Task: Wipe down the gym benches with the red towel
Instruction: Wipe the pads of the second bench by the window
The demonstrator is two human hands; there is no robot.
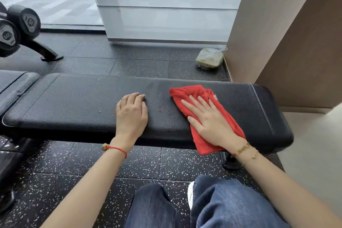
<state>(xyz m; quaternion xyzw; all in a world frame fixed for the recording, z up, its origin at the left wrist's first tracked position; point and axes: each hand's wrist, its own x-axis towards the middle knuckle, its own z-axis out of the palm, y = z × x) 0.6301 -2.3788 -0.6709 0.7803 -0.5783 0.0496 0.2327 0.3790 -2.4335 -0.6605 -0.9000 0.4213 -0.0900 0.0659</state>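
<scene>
A black padded gym bench (77, 105) runs across the view from left to right. The red towel (192, 94) lies folded on its right half, and its near end hangs over the front edge. My right hand (211, 126) presses flat on the towel with fingers straight and spread. My left hand (132, 114) rests on the bare pad near the middle, fingers slightly bent and holding nothing. A damp streak shows on the pad between the two hands.
A second bench pad (13, 85) adjoins at the left. Dumbbells on a rack (20, 26) stand at the far left. A bagged container (210, 58) sits on the speckled floor by the brown wall (277, 42). My jeans-clad knees (222, 203) are below the bench.
</scene>
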